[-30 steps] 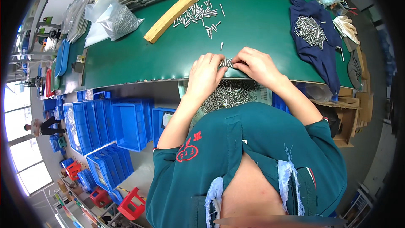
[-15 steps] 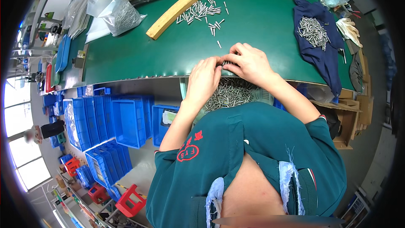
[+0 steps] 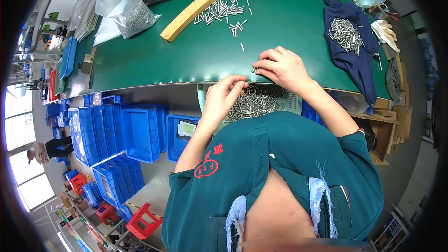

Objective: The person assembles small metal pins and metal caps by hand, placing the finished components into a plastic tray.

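My right hand (image 3: 285, 69) is over the near edge of the green table, its fingers curled over a few small metal pins (image 3: 254, 70) whose ends show at the fingertips. Lower and to the left, my left hand (image 3: 224, 95) hovers at the table edge with thumb and fingertips drawn together; whatever they hold is hidden. Below both hands, a pale green plastic basket (image 3: 293, 104) holds a heap of metal pins (image 3: 254, 103). Ahead, a single pin (image 3: 242, 47) lies on the table, with a loose pile of pins (image 3: 219, 11) farther off.
Wooden strips (image 3: 205, 7) border the far pile. Another pin heap (image 3: 345, 35) rests on dark blue cloth (image 3: 359, 72) at right, near a white glove (image 3: 385, 35). A clear bag of pins (image 3: 133, 16) stands at far left. Blue crates (image 3: 140, 133) are stacked below the table.
My hands have come apart: the right moved slightly right with pins at its fingertips, the left dropped back toward the basket.
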The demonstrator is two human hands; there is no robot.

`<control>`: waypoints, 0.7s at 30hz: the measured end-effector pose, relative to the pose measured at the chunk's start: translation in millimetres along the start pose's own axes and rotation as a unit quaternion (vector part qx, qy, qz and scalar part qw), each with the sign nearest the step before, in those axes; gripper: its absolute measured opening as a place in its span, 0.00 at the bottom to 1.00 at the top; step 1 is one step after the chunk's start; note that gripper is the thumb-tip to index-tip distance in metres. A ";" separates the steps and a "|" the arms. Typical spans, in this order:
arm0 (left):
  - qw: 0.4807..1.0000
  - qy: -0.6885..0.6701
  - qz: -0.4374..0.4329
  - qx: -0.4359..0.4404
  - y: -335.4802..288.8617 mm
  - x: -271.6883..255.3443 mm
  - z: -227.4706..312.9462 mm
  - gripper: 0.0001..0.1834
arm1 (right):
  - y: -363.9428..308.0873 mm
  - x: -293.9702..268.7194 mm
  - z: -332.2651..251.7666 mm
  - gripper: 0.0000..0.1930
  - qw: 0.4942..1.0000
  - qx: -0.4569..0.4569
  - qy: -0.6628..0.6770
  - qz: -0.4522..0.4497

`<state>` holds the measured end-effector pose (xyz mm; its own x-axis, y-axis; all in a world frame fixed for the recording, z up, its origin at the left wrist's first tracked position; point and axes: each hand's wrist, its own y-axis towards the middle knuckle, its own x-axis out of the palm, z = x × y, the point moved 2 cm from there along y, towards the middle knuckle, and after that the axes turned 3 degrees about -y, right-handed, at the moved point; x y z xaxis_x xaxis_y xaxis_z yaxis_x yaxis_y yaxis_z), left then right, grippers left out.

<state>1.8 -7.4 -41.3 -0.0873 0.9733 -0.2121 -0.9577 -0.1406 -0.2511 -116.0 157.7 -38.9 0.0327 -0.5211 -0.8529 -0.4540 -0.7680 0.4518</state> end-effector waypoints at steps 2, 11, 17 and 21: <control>0.990 0.116 0.054 0.062 5.9 6.9 6.6 0.10 | -0.4 -1.0 0.0 0.07 1.000 0.002 0.000 -0.006; 0.906 0.354 0.128 0.192 23.3 19.1 12.2 0.06 | 1.2 -8.7 -6.0 0.15 0.999 0.030 0.022 -0.026; 0.909 0.326 0.134 0.221 13.7 16.6 11.8 0.07 | 2.0 -1.1 -10.8 0.09 0.999 0.021 -0.027 -0.019; 0.976 0.187 0.061 0.097 2.7 9.8 9.6 0.10 | 0.4 0.6 -11.1 0.07 0.999 0.011 -0.045 0.009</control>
<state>-4.3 3.5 -35.0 -0.1315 0.8124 -0.5681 -0.9835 -0.1786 -0.0277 -106.2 153.0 -36.3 -0.0549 -0.4989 -0.8649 -0.4734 -0.7496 0.4625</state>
